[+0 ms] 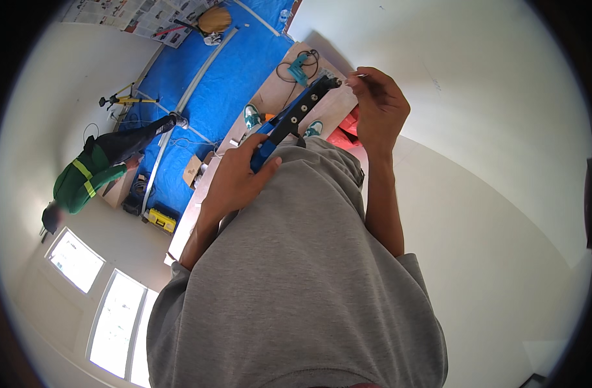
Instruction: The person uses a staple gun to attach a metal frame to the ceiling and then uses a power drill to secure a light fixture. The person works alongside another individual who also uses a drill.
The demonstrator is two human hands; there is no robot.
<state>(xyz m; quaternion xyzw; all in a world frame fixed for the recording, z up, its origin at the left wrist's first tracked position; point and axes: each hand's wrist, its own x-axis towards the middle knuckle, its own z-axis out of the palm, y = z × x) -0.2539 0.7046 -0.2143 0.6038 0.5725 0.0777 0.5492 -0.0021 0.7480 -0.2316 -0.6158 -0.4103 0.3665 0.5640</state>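
Reckoned from the middle of the view, the tool is lying near twelve o'clock, its nose pointing toward one; the left hand, between nine and ten, is gripping it, fingers wrapping a handle and thumb pressing along the side; the right hand, toward half past one, is pinching a pin between thumb and forefinger just beside the nose; whether the two are touching, I cannot tell.

The work is seemingly standing at its loading stage: tool and pin are being held ready, while seating the pin looks undone; nothing is showing the tool pressed against any surface.

The tool is pairing smooth blue handles with a flat black body, three round silvery studs running along it; the pin is looking thin, pale and probably metallic; the grey shirt is draping in soft knit folds toward six; at twelve, a teal drill with a looping dark cord is resting on a pale wooden plank; toward eleven, a blue sheet is wrinkling over the floor.
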